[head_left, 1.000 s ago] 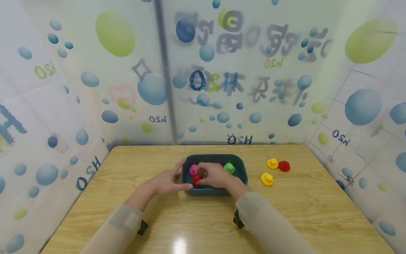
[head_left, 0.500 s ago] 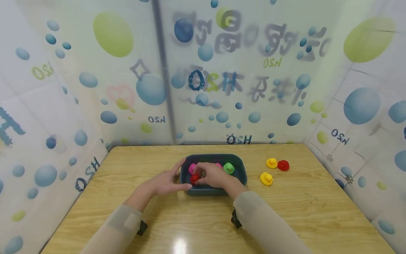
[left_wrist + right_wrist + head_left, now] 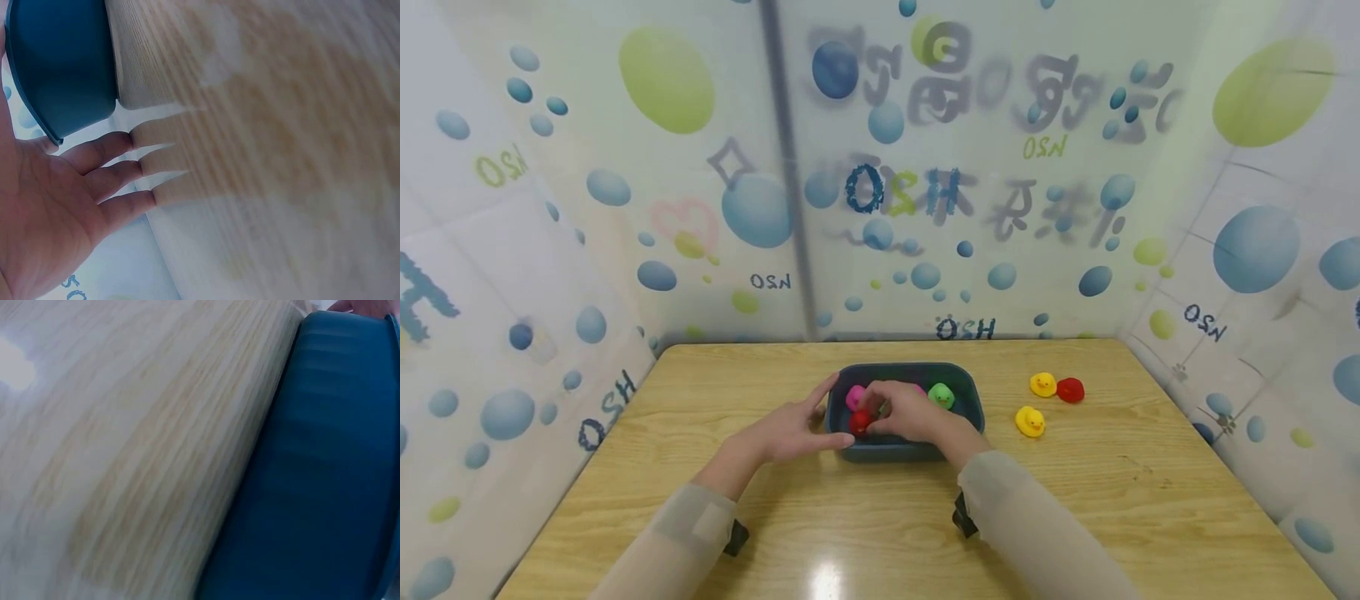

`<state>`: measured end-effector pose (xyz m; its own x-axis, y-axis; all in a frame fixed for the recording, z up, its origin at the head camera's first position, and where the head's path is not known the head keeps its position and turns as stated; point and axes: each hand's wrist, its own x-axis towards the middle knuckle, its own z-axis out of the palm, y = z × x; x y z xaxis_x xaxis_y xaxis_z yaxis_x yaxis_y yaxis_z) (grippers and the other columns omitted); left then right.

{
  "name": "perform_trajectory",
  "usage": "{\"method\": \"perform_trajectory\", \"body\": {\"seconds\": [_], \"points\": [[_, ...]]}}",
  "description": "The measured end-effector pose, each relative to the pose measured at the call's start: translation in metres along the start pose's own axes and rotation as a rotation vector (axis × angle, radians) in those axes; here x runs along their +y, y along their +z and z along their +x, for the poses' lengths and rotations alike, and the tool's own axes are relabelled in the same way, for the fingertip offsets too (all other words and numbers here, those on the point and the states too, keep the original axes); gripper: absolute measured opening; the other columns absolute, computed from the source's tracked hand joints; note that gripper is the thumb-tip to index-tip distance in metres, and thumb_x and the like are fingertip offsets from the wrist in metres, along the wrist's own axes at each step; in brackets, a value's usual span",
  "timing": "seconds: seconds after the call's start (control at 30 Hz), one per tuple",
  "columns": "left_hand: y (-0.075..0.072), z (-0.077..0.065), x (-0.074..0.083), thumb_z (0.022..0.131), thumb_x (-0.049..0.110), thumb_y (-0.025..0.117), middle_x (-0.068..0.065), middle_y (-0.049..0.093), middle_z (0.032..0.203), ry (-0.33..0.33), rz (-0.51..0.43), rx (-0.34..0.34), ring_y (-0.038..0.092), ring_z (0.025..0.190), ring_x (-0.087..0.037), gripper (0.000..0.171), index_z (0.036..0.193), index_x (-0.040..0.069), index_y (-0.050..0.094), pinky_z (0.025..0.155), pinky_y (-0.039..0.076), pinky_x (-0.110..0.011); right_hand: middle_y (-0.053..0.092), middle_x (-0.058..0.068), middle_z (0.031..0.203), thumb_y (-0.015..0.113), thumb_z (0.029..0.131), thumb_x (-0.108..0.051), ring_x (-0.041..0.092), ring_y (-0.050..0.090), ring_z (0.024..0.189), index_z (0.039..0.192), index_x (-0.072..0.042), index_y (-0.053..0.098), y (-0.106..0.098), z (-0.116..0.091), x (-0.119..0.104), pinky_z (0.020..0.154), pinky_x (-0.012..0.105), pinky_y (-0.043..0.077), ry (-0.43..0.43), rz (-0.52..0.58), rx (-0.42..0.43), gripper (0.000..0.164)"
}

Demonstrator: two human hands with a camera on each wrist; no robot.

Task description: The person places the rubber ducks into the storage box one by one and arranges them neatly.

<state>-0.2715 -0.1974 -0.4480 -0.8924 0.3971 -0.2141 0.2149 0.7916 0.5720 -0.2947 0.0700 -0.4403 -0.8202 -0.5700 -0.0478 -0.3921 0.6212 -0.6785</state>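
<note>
A dark blue-green plastic tub [image 3: 910,452] stands on the wooden table, with small rubber ducks inside. My right hand [image 3: 910,412] reaches over its near wall and pinches a red rubber duck [image 3: 860,422] at the left end. The hand hides part of that duck. My left hand [image 3: 786,432] spreads thumb and forefinger at the tub's left end. In the left wrist view, that hand's other fingers [image 3: 103,150] extend just above the table beside the tub. A pink duck [image 3: 854,397] and a green duck [image 3: 942,397] also sit in the tub; another pink one is mostly covered.
Right of the tub on the table [image 3: 1075,492] lie a yellow duck [image 3: 1042,384] touching a red duck [image 3: 1070,390], and a second yellow duck [image 3: 1030,422] nearer me. A curtain with printed bubbles [image 3: 760,211] hangs behind the table and along both sides.
</note>
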Motion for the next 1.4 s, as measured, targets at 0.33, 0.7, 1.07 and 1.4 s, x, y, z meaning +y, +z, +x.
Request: {"method": "perform_trajectory", "body": {"seconds": [0.33,0.7,1.07,1.4], "points": [[-0.001,0.000,-0.002,0.091,0.084,0.067,-0.023,0.053,0.166,-0.003,0.008,0.006,0.048,0.154,-0.055,0.116,0.177,0.043,0.001,0.123,0.038,-0.075,0.076,0.004,0.122,0.083,0.101,-0.022,0.015,0.072,0.102,0.127,-0.014,0.072,-0.019,-0.017,0.007,0.099,0.042,0.064,-0.040,-0.015,0.035,0.029],[-0.002,0.000,0.000,0.090,0.084,0.068,-0.022,0.051,0.168,-0.014,-0.007,0.003,0.043,0.157,-0.055,0.117,0.177,0.043,0.002,0.126,0.035,-0.074,0.076,0.006,0.122,0.079,0.104,-0.026,0.018,0.069,0.102,0.126,-0.012,0.072,-0.047,-0.058,0.022,0.086,0.030,0.061,-0.077,-0.008,0.096,0.027],[-0.001,0.001,0.000,0.089,0.084,0.068,-0.022,0.050,0.168,-0.015,0.000,0.004,0.042,0.158,-0.054,0.116,0.177,0.044,0.003,0.127,0.033,-0.074,0.075,0.003,0.115,0.080,0.103,-0.024,0.013,0.067,0.095,0.121,-0.012,0.073,-0.071,-0.107,0.046,0.084,0.026,0.059,-0.047,-0.017,0.162,0.023],[0.001,0.000,0.000,0.089,0.084,0.068,-0.021,0.051,0.168,-0.019,0.005,0.008,0.043,0.157,-0.054,0.117,0.177,0.044,0.002,0.126,0.035,-0.074,0.073,0.000,0.111,0.079,0.103,-0.021,0.015,0.068,0.094,0.116,-0.013,0.073,-0.093,-0.148,0.075,0.078,0.026,0.060,0.008,-0.035,0.238,0.017]]}}
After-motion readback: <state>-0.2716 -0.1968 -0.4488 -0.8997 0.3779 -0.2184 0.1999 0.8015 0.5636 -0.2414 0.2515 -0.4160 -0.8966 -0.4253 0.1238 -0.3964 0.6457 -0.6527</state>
